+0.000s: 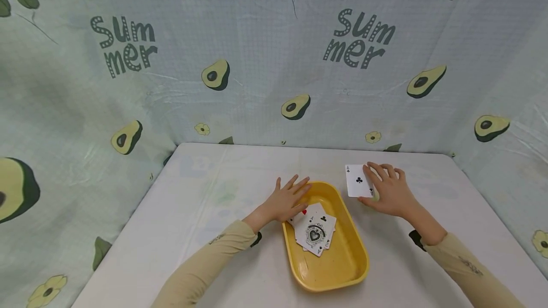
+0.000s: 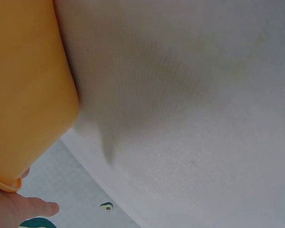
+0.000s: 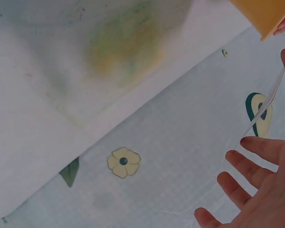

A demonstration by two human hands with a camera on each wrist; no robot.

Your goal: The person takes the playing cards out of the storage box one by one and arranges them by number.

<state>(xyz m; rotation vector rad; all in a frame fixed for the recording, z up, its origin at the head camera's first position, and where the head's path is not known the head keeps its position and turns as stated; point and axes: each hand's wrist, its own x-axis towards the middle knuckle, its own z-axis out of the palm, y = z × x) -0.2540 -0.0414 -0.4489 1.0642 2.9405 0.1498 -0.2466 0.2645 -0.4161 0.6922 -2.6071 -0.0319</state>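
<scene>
In the head view a yellow tray [image 1: 360, 255] stands on the table, with several playing cards [image 1: 314, 234] lying overlapped at its far left. The top card carries an ornate black emblem; a red heart shows beneath. My left hand [image 1: 284, 201] rests on the tray's far-left rim, its fingers straight and spread, the thumb reaching inside. To the right of the tray, my right hand [image 1: 390, 191] pinches an ace of clubs [image 1: 356, 182] by opposite edges between thumb and index finger, face up. That card [image 3: 263, 108] appears nearly edge-on in the right wrist view, the other fingers spread.
A white table [image 1: 214, 179] extends around the tray on both sides. Behind it hangs a pale cloth [image 1: 257, 27] printed with avocados, flowers and lettering. Part of the tray's outer wall [image 2: 28, 85] fills the left of the left wrist view.
</scene>
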